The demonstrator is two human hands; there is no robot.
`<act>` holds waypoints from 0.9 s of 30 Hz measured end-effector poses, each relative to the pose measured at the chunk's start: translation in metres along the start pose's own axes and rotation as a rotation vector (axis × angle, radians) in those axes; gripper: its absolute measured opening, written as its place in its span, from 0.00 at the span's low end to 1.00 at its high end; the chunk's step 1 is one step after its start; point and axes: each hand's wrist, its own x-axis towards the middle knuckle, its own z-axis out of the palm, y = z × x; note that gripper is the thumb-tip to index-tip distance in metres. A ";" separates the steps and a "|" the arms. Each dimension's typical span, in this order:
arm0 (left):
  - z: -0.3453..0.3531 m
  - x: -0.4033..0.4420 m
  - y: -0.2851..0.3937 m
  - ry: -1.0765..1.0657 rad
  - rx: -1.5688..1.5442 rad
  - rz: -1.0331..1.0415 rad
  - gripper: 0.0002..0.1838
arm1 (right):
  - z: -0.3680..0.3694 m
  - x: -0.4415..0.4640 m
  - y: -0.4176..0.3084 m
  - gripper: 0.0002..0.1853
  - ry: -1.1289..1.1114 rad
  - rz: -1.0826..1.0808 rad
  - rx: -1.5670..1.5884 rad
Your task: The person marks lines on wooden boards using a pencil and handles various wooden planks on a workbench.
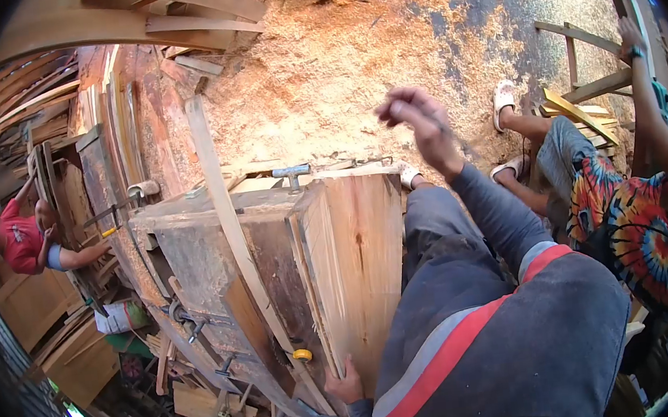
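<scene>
Nearest to the camera is the dark shirt (519, 344) with its red and grey stripe, and my two arms reach out from it. With my left hand (344, 384) I touch the near end of the wide pale board (366, 246), at its edge; these fingers are bent, but they are partly hidden, so from my distant seat I cannot tell whether they grip it. My right hand (420, 122) is raised in the air, loosely curled and, as far as I can see, empty.

The board is along the side of the tabletop (192, 252), between it and my legs (446, 225). Near its far end stands a T-shaped metal handle (291, 174), and a long narrow strip (228, 211) lies across the tabletop.

Concerning progress, I judge that the board is already in position for working, but whether it is fixed I cannot say. Nothing shows that it is finished. The many shavings (320, 80) beyond suggest that much planing is done here, perhaps on other wood.
</scene>
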 end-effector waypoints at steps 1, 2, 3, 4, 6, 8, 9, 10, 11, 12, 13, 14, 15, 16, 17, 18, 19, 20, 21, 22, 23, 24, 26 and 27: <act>-0.001 0.001 0.005 -0.002 0.003 -0.009 0.16 | 0.011 -0.010 0.012 0.13 -0.074 0.007 0.016; -0.002 0.003 0.012 -0.019 0.008 -0.029 0.16 | 0.024 -0.021 0.024 0.14 -0.152 0.012 0.033; -0.003 0.004 0.016 -0.034 0.012 -0.049 0.16 | 0.041 -0.034 0.034 0.17 -0.192 -0.039 -0.088; -0.002 0.004 0.015 -0.028 0.012 -0.057 0.16 | 0.053 -0.042 0.038 0.20 -0.232 -0.091 -0.207; -0.001 0.002 0.010 -0.008 0.000 -0.056 0.17 | 0.060 -0.043 0.034 0.22 -0.301 -0.146 -0.504; -0.002 0.002 0.007 -0.006 0.049 -0.029 0.18 | 0.065 -0.042 0.036 0.25 -0.368 -0.213 -0.801; -0.003 0.002 0.006 -0.010 0.094 0.003 0.19 | 0.064 -0.041 0.039 0.27 -0.461 -0.304 -0.812; -0.005 0.000 0.004 -0.003 0.090 -0.003 0.19 | 0.064 -0.041 0.041 0.28 -0.552 -0.394 -0.823; -0.007 -0.001 0.004 -0.030 0.116 -0.017 0.21 | 0.064 -0.041 0.042 0.29 -0.591 -0.462 -0.822; -0.005 0.001 0.001 -0.057 0.132 -0.023 0.23 | 0.065 -0.043 0.041 0.29 -0.591 -0.478 -0.837; -0.004 -0.005 -0.018 -0.031 0.220 0.031 0.24 | 0.065 -0.047 0.041 0.30 -0.594 -0.471 -0.858; 0.002 -0.011 -0.042 0.007 0.294 0.094 0.25 | 0.066 -0.047 0.039 0.31 -0.589 -0.480 -0.888; 0.004 -0.008 -0.040 0.013 0.240 0.088 0.26 | 0.066 -0.049 0.037 0.31 -0.595 -0.469 -0.911; 0.000 -0.008 -0.037 0.014 0.186 0.082 0.27 | 0.068 -0.053 0.037 0.31 -0.600 -0.454 -0.935; -0.003 -0.008 -0.049 -0.048 0.180 0.098 0.24 | 0.069 -0.053 0.042 0.31 -0.593 -0.492 -0.921; -0.005 -0.001 -0.054 -0.116 0.183 0.112 0.21 | 0.072 -0.054 0.040 0.31 -0.591 -0.520 -0.904; 0.001 0.007 -0.057 -0.110 0.146 0.136 0.21 | 0.073 -0.056 0.039 0.31 -0.609 -0.501 -0.904; 0.004 0.012 -0.050 -0.096 0.119 0.153 0.21 | 0.071 -0.058 0.040 0.31 -0.613 -0.471 -0.927; 0.003 0.015 -0.044 -0.088 0.098 0.162 0.21 | 0.072 -0.059 0.041 0.30 -0.600 -0.474 -0.967; -0.001 0.013 -0.039 -0.087 0.088 0.160 0.21 | 0.073 -0.062 0.045 0.30 -0.595 -0.463 -1.000; -0.008 0.007 -0.036 -0.088 0.088 0.150 0.21 | 0.073 -0.064 0.054 0.30 -0.579 -0.473 -0.983; -0.015 0.002 -0.036 -0.090 0.096 0.135 0.21 | 0.070 -0.063 0.062 0.30 -0.566 -0.476 -0.960; -0.011 -0.006 -0.053 -0.097 0.296 0.091 0.24 | 0.067 -0.065 0.064 0.32 -0.575 -0.473 -0.968; -0.012 -0.006 -0.052 -0.084 0.231 0.129 0.23 | 0.067 -0.066 0.061 0.33 -0.581 -0.464 -0.944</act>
